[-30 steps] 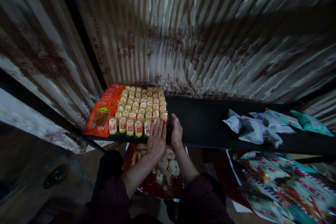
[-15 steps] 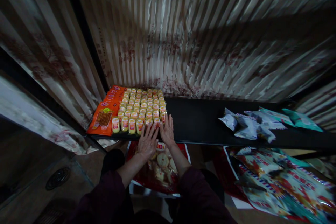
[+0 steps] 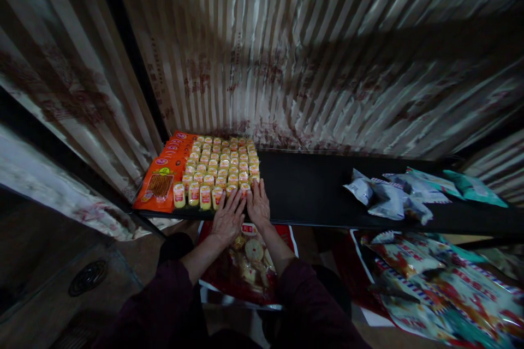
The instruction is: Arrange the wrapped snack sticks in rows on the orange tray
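Rows of small yellow wrapped snack cakes (image 3: pixel 223 161) stand close together on the left part of a black shelf (image 3: pixel 305 185). My left hand (image 3: pixel 229 217) lies at the front row with its fingers stretched forward over the nearest cakes. Beside it my right hand (image 3: pixel 258 203) rests at the front right corner of the block, fingers extended and nearly upright. Both touch the cakes and partly hide those at the front right. Orange snack packets (image 3: pixel 161 184) overlap in a row along the left side of the cakes.
Below the shelf, between my arms, sits a red bag (image 3: pixel 216 275) holding round wrapped items. Silver packets (image 3: pixel 387 199) and teal packets (image 3: pixel 475 185) lie on the shelf's right part. Larger printed bags (image 3: pixel 446 283) fill a container at the lower right. A striped curtain (image 3: pixel 266 54) hangs behind.
My right hand has moved slightly left and its fingers have drawn closer to the cakes. My left hand stays nearly where it was. The view has shifted a little.
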The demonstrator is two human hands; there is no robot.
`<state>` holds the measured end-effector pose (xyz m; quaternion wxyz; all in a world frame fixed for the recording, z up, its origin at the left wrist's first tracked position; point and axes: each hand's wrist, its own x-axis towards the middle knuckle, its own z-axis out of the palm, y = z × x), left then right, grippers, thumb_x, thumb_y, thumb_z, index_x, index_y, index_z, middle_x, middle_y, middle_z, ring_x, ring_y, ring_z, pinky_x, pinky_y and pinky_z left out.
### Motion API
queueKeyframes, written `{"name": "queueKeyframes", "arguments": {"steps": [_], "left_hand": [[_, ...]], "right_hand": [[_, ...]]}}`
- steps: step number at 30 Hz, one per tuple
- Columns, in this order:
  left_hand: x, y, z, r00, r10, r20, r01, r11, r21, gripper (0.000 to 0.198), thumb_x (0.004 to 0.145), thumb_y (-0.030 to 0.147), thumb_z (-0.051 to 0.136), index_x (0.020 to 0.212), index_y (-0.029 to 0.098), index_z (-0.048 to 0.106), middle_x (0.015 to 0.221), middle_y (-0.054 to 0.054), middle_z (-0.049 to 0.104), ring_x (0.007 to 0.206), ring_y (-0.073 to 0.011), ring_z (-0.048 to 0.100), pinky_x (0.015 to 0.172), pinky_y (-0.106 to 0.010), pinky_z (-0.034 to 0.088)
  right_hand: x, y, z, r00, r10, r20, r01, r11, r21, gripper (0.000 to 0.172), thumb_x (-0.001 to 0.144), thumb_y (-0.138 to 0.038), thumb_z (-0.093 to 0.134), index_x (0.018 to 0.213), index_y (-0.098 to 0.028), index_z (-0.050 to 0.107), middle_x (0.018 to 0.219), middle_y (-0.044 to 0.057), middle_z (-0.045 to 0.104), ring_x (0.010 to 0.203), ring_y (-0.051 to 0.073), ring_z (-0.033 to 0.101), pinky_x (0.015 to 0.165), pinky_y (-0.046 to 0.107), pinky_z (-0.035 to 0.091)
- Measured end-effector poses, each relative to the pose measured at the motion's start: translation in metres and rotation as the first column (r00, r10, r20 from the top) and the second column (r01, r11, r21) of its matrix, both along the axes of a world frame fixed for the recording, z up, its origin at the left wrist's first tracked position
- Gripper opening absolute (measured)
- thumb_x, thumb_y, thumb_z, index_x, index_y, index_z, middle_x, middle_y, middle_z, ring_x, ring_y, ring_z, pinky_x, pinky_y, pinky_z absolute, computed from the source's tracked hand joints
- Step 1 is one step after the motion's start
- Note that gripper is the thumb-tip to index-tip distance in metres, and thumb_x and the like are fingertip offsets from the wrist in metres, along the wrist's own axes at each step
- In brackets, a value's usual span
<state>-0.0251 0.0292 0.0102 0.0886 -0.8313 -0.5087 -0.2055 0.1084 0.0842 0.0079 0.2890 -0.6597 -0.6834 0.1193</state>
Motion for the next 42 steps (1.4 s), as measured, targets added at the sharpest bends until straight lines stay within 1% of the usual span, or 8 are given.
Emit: {"name": "queueKeyframes", "arguments": {"steps": [9, 18, 23, 26, 28, 33, 37, 42], "left_hand": [[-0.009, 0.001, 0.007, 0.997, -0.034, -0.07, 0.033, 0.999, -0.009, 0.058, 0.093, 0.041, 0.035, 0.145, 0.014, 0.029, 0.155, -0.009, 0.022, 0.144, -0.023, 0.014, 0.117, -0.051, 0.01], [-0.012, -0.003, 0.001, 0.996, -0.024, -0.087, 0.026, 0.999, 0.019, 0.057, 0.094, 0.039, 0.033, 0.146, 0.018, 0.026, 0.155, -0.008, 0.02, 0.144, -0.0234, 0.013, 0.116, -0.053, 0.009], [-0.015, -0.01, -0.001, 0.997, 0.016, -0.074, -0.013, 0.999, 0.039, 0.058, 0.094, 0.04, 0.034, 0.146, 0.018, 0.026, 0.155, -0.008, 0.022, 0.144, -0.0228, 0.012, 0.117, -0.052, 0.01], [-0.021, -0.018, -0.002, 0.995, 0.096, -0.025, -0.094, 0.993, 0.065, 0.059, 0.093, 0.039, 0.035, 0.147, 0.015, 0.026, 0.154, -0.009, 0.025, 0.145, -0.0228, 0.01, 0.117, -0.051, 0.008], [-0.028, -0.023, -0.004, 0.975, 0.216, 0.045, -0.22, 0.972, 0.079, 0.059, 0.093, 0.035, 0.036, 0.147, 0.012, 0.025, 0.154, -0.012, 0.025, 0.145, -0.024, 0.008, 0.117, -0.051, 0.009], [-0.056, -0.028, -0.008, 0.829, 0.504, 0.243, -0.529, 0.847, 0.049, 0.062, 0.092, 0.031, 0.037, 0.147, 0.007, 0.022, 0.155, -0.019, 0.015, 0.144, -0.0298, 0.001, 0.115, -0.055, 0.013], [-0.076, -0.023, -0.009, 0.775, 0.554, 0.303, -0.593, 0.803, 0.047, 0.064, 0.092, 0.034, 0.038, 0.146, 0.005, 0.022, 0.155, -0.022, 0.009, 0.144, -0.0326, -0.002, 0.113, -0.058, 0.016], [-0.083, -0.017, -0.008, 0.767, 0.557, 0.32, -0.598, 0.801, 0.039, 0.066, 0.091, 0.041, 0.041, 0.146, 0.009, 0.025, 0.155, -0.02, 0.011, 0.144, -0.0334, -0.002, 0.112, -0.06, 0.016]], "right_hand": [[-0.003, -0.001, 0.0, 0.999, -0.011, 0.036, 0.01, 1.0, 0.023, 0.059, 0.096, -0.044, 0.019, 0.146, -0.014, 0.028, 0.155, 0.017, 0.02, 0.141, 0.027, 0.025, 0.107, 0.043, 0.033], [0.0, 0.003, -0.01, 0.999, -0.049, 0.005, 0.048, 0.994, 0.097, 0.058, 0.096, -0.045, 0.019, 0.146, -0.017, 0.028, 0.155, 0.015, 0.019, 0.142, 0.028, 0.02, 0.108, 0.048, 0.031], [-0.001, -0.005, -0.004, 0.998, -0.043, 0.037, 0.036, 0.986, 0.162, 0.055, 0.096, -0.041, 0.022, 0.146, -0.017, 0.028, 0.156, 0.014, 0.017, 0.143, 0.028, 0.016, 0.109, 0.049, 0.029], [-0.007, -0.019, 0.002, 0.993, -0.007, 0.115, -0.022, 0.97, 0.243, 0.053, 0.097, -0.034, 0.025, 0.147, -0.018, 0.024, 0.157, 0.013, 0.015, 0.145, 0.026, 0.01, 0.11, 0.048, 0.025], [-0.013, -0.03, 0.003, 0.985, 0.029, 0.171, -0.077, 0.956, 0.283, 0.054, 0.096, -0.03, 0.028, 0.148, -0.02, 0.021, 0.157, 0.012, 0.013, 0.145, 0.026, 0.008, 0.11, 0.047, 0.025], [-0.033, -0.046, 0.002, 0.963, 0.07, 0.259, -0.151, 0.94, 0.307, 0.053, 0.094, -0.027, 0.035, 0.147, -0.023, 0.027, 0.158, 0.01, 0.01, 0.145, 0.028, 0.006, 0.11, 0.048, 0.024], [-0.045, -0.045, 0.004, 0.961, 0.045, 0.274, -0.127, 0.949, 0.289, 0.048, 0.095, -0.029, 0.035, 0.143, -0.025, 0.035, 0.157, 0.009, 0.014, 0.144, 0.029, 0.006, 0.109, 0.048, 0.023], [-0.051, -0.04, 0.005, 0.957, 0.058, 0.283, -0.138, 0.952, 0.273, 0.049, 0.094, -0.036, 0.038, 0.142, -0.025, 0.038, 0.155, 0.01, 0.021, 0.144, 0.03, 0.006, 0.11, 0.051, 0.019]]}}
